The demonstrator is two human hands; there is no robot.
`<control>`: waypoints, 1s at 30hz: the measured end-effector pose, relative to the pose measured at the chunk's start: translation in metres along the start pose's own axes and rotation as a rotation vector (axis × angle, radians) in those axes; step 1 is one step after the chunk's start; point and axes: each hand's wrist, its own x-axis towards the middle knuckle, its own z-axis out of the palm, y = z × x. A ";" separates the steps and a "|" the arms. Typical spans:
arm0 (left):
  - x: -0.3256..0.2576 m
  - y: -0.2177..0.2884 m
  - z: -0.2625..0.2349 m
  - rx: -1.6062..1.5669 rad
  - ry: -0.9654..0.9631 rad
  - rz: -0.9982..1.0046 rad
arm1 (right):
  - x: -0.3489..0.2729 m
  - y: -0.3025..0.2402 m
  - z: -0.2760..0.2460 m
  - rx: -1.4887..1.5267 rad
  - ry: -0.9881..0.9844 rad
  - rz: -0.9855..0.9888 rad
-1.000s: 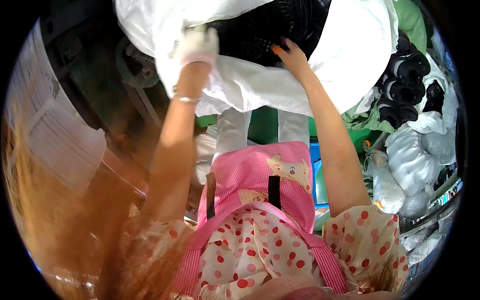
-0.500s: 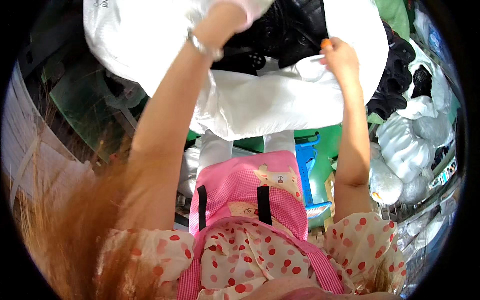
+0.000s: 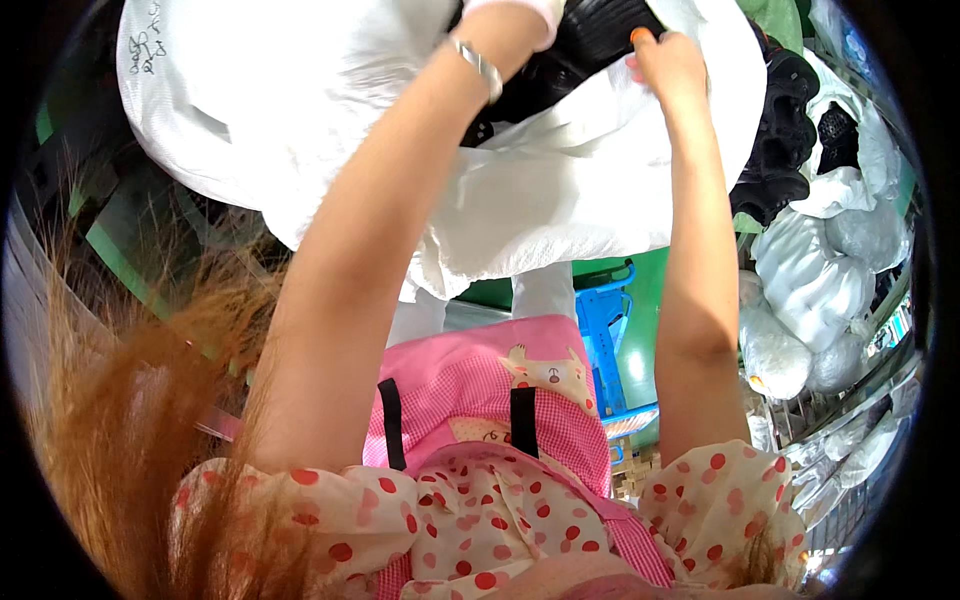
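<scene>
A large white woven sack point(image 3: 590, 200) lies in front of me, its mouth open at the top. Glossy black pieces point(image 3: 545, 75), kind unclear, show inside. My left hand point(image 3: 520, 25) reaches over the mouth in a pale pink and white glove; the upper edge of the picture cuts off its fingers. At the right of the opening, my bare right hand point(image 3: 672, 68) has its fingers closed on the rim of the sack. Something small and orange covers one fingertip.
Black shoe-like pieces point(image 3: 785, 130) are heaped right of the sack. Beyond them sit several stuffed clear and white plastic bags point(image 3: 810, 285). A blue frame point(image 3: 605, 340) stands on the green floor point(image 3: 645, 320) below. My pink apron point(image 3: 470, 360) hangs in front of me.
My left hand has moved right across the mouth of the sack. My right hand has risen slightly, and the near rim has come up with it, covering more of the black pieces.
</scene>
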 end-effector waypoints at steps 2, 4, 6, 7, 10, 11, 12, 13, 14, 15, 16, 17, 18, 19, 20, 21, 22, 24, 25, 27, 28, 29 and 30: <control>0.016 -0.007 -0.029 -0.095 -0.066 -0.134 | 0.006 0.008 0.010 0.388 -0.011 0.043; 0.025 -0.022 -0.027 -0.026 0.119 -0.188 | 0.011 0.017 0.020 0.754 -0.009 0.094; 0.041 -0.028 -0.037 -0.068 -0.049 -0.155 | 0.008 0.022 0.028 1.185 0.032 0.128; 0.045 -0.026 -0.047 -0.075 -0.138 -0.155 | 0.009 0.026 0.032 1.366 -0.026 0.199; 0.032 -0.016 -0.033 0.009 -0.025 -0.175 | 0.028 0.030 0.048 1.769 -0.212 0.396; 0.031 -0.020 -0.024 -0.122 -0.001 -0.207 | 0.033 0.032 0.052 1.768 -0.176 0.348; 0.030 -0.025 -0.015 -0.255 0.021 -0.246 | 0.035 0.031 0.054 1.760 -0.144 0.301; 0.028 -0.029 -0.008 -0.388 0.045 -0.286 | 0.035 0.030 0.055 1.750 -0.113 0.252; 0.023 -0.031 -0.001 -0.640 0.067 -0.429 | 0.033 0.029 0.058 1.731 -0.112 0.191; 0.022 -0.033 -0.007 -0.811 -0.057 -0.465 | 0.027 0.027 0.059 1.716 -0.107 0.136; 0.016 -0.036 -0.028 -0.982 -0.179 -0.497 | 0.018 0.026 0.058 1.701 -0.101 0.078; 0.009 -0.039 -0.050 -1.150 -0.303 -0.528 | 0.010 0.028 0.059 1.672 -0.098 0.107; 0.000 -0.042 -0.069 -1.268 -0.302 -0.606 | 0.003 0.031 0.059 1.639 -0.104 0.125; -0.012 -0.048 -0.081 -1.433 -0.281 -0.575 | -0.015 0.015 0.044 1.604 -0.112 0.135; -0.030 -0.054 -0.086 -1.597 -0.255 -0.535 | -0.042 0.001 0.029 1.494 -0.146 0.028; -0.036 -0.050 -0.084 -1.772 -0.282 -0.436 | -0.054 0.019 0.035 1.512 -0.108 0.010; -0.055 -0.058 -0.080 -2.010 -0.301 -0.407 | -0.074 0.004 0.026 1.476 -0.072 -0.015; -0.100 -0.059 -0.127 -1.842 -0.095 -0.494 | -0.116 -0.007 0.011 1.341 -0.022 -0.072; -0.126 -0.065 -0.134 -1.836 -0.050 -0.560 | -0.133 -0.009 0.006 1.232 -0.031 -0.124; -0.183 -0.062 -0.167 -1.860 0.065 -0.737 | -0.188 -0.023 -0.011 1.147 -0.094 -0.302; -0.207 -0.058 -0.201 -1.829 0.203 -0.714 | -0.221 -0.025 -0.021 1.064 -0.081 -0.351; -0.237 -0.061 -0.232 -1.857 0.243 -0.679 | -0.252 -0.029 -0.032 0.992 -0.087 -0.420; -0.274 -0.056 -0.246 -1.832 0.306 -0.751 | -0.283 -0.034 -0.050 0.978 -0.122 -0.434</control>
